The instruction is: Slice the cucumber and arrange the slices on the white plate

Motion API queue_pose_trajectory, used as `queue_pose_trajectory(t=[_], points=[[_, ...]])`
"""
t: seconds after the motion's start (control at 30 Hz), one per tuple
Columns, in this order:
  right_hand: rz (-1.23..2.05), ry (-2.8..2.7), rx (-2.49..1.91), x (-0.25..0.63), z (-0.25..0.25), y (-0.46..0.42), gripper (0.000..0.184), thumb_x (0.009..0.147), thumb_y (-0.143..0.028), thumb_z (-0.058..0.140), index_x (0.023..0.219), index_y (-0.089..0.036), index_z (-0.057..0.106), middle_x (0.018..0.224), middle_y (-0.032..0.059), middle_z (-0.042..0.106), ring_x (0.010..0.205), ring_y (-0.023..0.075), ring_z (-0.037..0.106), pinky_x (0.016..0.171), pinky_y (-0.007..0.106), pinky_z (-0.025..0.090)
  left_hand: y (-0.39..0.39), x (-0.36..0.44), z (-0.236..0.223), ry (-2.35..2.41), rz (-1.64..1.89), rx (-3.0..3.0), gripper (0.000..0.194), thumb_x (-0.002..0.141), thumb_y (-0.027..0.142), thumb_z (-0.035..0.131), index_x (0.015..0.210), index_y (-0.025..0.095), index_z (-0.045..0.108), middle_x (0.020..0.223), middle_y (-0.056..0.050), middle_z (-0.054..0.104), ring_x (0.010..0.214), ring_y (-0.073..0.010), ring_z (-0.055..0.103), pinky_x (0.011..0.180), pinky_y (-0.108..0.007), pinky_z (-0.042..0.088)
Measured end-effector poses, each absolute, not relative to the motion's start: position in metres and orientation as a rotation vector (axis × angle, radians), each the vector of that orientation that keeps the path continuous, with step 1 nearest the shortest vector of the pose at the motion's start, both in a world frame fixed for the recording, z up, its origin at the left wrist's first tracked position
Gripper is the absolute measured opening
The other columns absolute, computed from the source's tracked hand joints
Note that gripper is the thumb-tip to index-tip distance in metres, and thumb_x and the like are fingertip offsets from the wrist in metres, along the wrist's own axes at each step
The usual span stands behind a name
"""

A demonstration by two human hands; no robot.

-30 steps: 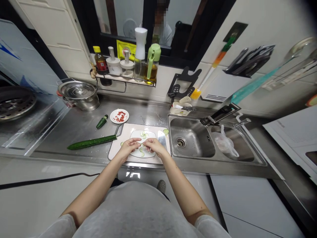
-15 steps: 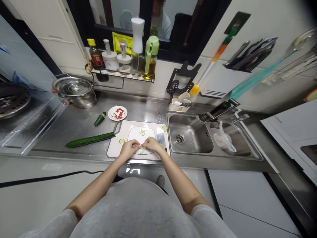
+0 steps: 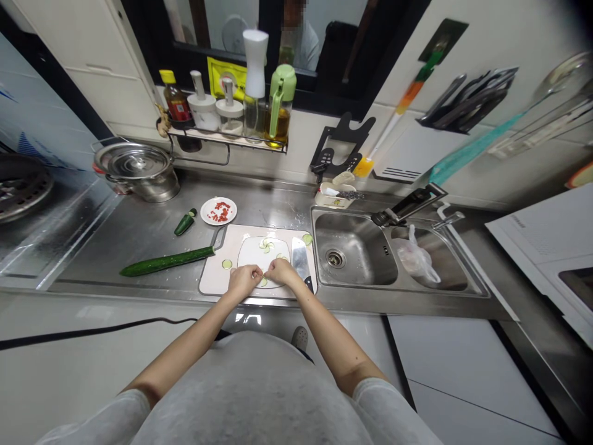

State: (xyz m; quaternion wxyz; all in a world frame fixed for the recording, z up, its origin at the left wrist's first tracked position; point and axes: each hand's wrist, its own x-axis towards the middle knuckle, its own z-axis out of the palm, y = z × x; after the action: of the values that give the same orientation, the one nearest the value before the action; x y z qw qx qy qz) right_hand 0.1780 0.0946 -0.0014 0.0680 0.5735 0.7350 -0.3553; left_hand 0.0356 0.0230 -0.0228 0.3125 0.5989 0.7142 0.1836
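Note:
My left hand (image 3: 244,281) and my right hand (image 3: 281,272) meet over the near part of a white plate (image 3: 250,250). Both have fingers pinched together at a small piece of cucumber slice (image 3: 264,282), partly hidden by the fingertips. Thin cucumber slices (image 3: 267,245) lie in a curved pattern at the plate's far side, and more sit at its right. The plate rests on a pale cutting board (image 3: 215,281). A kitchen knife (image 3: 300,256) lies on the board to the right, beside my right hand. Round cucumber slices (image 3: 227,264) lie on the board left and right.
Left of the board lie a long cucumber (image 3: 167,262) and a short cucumber piece (image 3: 186,222). A small plate of red bits (image 3: 218,220) stands behind them. A steel pot (image 3: 157,185) is farther left, a sink (image 3: 356,272) to the right, a bottle rack (image 3: 227,139) behind.
Both hands stay over the near part of the plate, fingertips lowered slightly and pressed closer to the slice there. The view has shifted a little; other objects stay in place.

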Motion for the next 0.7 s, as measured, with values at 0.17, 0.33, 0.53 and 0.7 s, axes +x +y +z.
queue_pose_trajectory(t=[0.17, 0.33, 0.53, 0.7], points=[[-0.986, 2.210, 1.708, 0.175, -0.004, 0.093, 0.017, 0.069, -0.024, 0.069, 0.084, -0.015, 0.071, 0.086, 0.0093, 0.071, 0.081, 0.0188, 0.064, 0.061, 0.022, 0.040, 0.023, 0.038, -0.022, 1.885, 0.425, 1.604, 0.015, 0.079, 0.030, 0.058, 0.083, 0.025, 0.072, 0.083, -0.001, 0.073, 0.082, -0.0200, 0.063, 0.086, -0.033, 0.036], [-0.890, 2.196, 1.719, 0.173, -0.001, 0.089, 0.020, 0.072, -0.025, 0.067, 0.091, -0.017, 0.070, 0.097, 0.0108, 0.070, 0.091, 0.0224, 0.064, 0.066, 0.025, 0.041, 0.024, 0.038, -0.028, 1.934, 0.357, 1.691, 0.017, 0.081, 0.031, 0.058, 0.083, 0.025, 0.073, 0.092, -0.005, 0.070, 0.096, -0.0250, 0.059, 0.086, -0.036, 0.036], [-0.746, 2.197, 1.740, 0.180, 0.003, 0.078, 0.019, 0.082, -0.029, 0.059, 0.097, -0.019, 0.065, 0.099, 0.0091, 0.069, 0.095, 0.0214, 0.063, 0.069, 0.027, 0.041, 0.025, 0.038, -0.030, 1.954, 0.339, 1.727, 0.017, 0.081, 0.034, 0.060, 0.084, 0.026, 0.074, 0.096, -0.007, 0.066, 0.101, -0.0267, 0.053, 0.087, -0.036, 0.036], [-0.733, 2.244, 1.711, 0.186, 0.002, 0.068, 0.019, 0.085, -0.027, 0.056, 0.102, -0.020, 0.063, 0.103, 0.0086, 0.069, 0.095, 0.0207, 0.062, 0.071, 0.027, 0.039, 0.025, 0.038, -0.027, 1.950, 0.339, 1.724, 0.017, 0.082, 0.035, 0.059, 0.084, 0.026, 0.075, 0.095, -0.006, 0.065, 0.100, -0.0260, 0.053, 0.087, -0.036, 0.036]])
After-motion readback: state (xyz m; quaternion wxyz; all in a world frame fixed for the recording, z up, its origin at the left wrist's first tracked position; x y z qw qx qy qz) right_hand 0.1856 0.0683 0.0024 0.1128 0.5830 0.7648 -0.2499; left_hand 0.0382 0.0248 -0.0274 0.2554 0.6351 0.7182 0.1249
